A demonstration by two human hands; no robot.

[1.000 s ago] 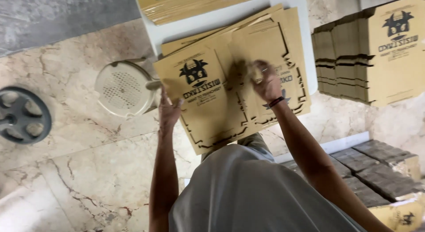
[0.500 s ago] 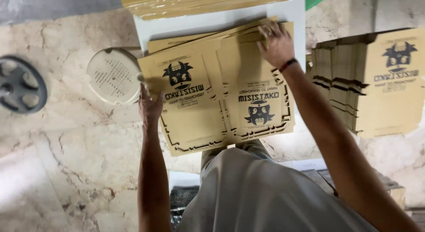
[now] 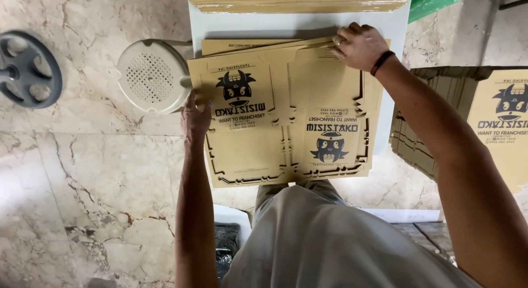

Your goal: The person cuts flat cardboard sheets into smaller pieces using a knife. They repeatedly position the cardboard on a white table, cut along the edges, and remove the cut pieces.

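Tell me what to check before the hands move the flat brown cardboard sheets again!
1. Left hand on the near left edge of the flat cardboard sheets: ok.
2. Right hand on the far right corner of the sheets: ok.
3. Sheets all lined up: not ok, the edges are fanned out.
4. Sheets fully on the white table: not ok, they hang over its near and left edges.
5. Round white perforated cover clear of the sheets: not ok, it touches their left edge.
6. How many sheets are gripped: cannot tell.
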